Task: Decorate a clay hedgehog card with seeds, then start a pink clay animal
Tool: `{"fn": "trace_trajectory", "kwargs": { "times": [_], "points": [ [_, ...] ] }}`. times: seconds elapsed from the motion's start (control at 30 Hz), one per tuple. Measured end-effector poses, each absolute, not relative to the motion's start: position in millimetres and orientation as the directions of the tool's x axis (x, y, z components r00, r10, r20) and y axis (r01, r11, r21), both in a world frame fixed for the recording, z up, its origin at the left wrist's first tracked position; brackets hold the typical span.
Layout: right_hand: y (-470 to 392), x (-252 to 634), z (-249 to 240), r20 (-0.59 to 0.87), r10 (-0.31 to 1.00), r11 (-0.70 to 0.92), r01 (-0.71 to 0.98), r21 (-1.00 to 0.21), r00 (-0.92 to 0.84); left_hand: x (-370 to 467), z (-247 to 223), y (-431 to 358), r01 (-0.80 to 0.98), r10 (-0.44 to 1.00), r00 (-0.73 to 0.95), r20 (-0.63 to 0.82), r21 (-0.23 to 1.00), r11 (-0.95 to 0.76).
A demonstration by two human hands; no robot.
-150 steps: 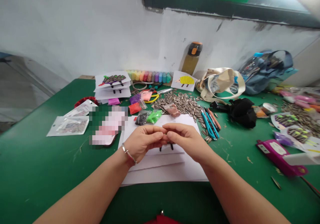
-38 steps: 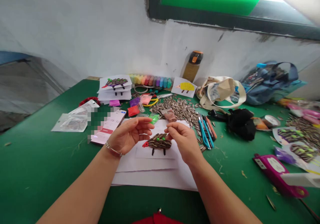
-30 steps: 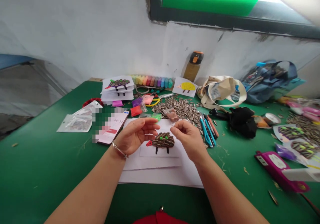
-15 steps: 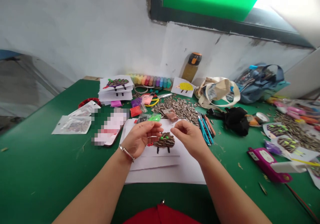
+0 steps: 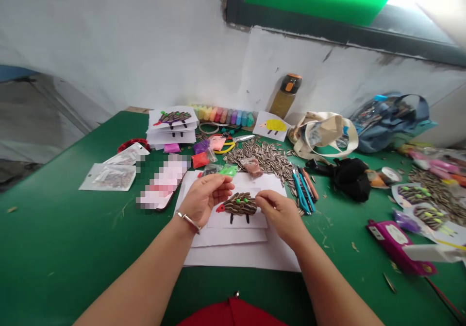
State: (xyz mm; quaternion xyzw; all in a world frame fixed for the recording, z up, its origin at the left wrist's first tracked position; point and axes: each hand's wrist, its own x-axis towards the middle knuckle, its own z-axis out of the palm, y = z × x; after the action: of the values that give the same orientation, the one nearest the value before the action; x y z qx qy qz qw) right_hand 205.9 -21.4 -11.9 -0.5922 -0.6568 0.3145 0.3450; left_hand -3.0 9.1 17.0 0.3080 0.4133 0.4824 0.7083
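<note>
A hedgehog picture (image 5: 238,204) lies in front of me on white paper sheets (image 5: 233,255). Its body is covered in sunflower seeds, with green dots, a red snout and two black legs. My left hand (image 5: 206,197), a silver bracelet at its wrist, hovers by the snout side with curled fingers. Thumb and fingers come together there; anything between them is too small to make out. At the hedgehog's right end, my right hand (image 5: 280,214) pinches with thumb and forefinger close to the seeds. What that pinch holds is hidden.
Behind the paper lie a sunflower seed pile (image 5: 267,153), a green clay packet (image 5: 228,170) and a brown clay packet (image 5: 252,167). Blue-handled cutters (image 5: 301,192) are on the right, near a purple glue gun (image 5: 398,248). Finished pictures (image 5: 171,122) are stacked back left.
My right hand has moved down to the hedgehog's right end. The left hand has shifted slightly, baring the red snout. The whole view has turned a little left.
</note>
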Motion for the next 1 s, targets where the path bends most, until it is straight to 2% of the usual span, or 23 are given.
{"fn": "trace_trajectory", "kwargs": {
  "times": [0.17,0.23,0.33,0.63,1.0],
  "points": [
    [-21,194,1,0.298,0.952,0.286,0.542,-0.79,-0.067,5,16,5,-0.327,0.908,0.222,-0.355,0.85,0.412],
    [-21,186,6,0.395,0.916,0.374,0.512,-0.773,-0.071,9,15,3,-0.276,0.883,0.293,-0.368,0.851,0.446],
    [-23,177,6,0.441,0.89,0.437,0.494,-0.752,-0.117,13,13,-2,-0.267,0.831,0.421,-0.363,0.826,0.496],
    [-23,174,-4,0.428,0.898,0.42,0.487,-0.766,-0.101,21,6,-9,-0.263,0.816,0.467,-0.341,0.827,0.496],
    [-21,181,-2,0.258,0.953,0.302,0.439,-0.846,-0.159,24,8,-11,-0.289,0.777,0.518,-0.357,0.782,0.552]
  ]
}}
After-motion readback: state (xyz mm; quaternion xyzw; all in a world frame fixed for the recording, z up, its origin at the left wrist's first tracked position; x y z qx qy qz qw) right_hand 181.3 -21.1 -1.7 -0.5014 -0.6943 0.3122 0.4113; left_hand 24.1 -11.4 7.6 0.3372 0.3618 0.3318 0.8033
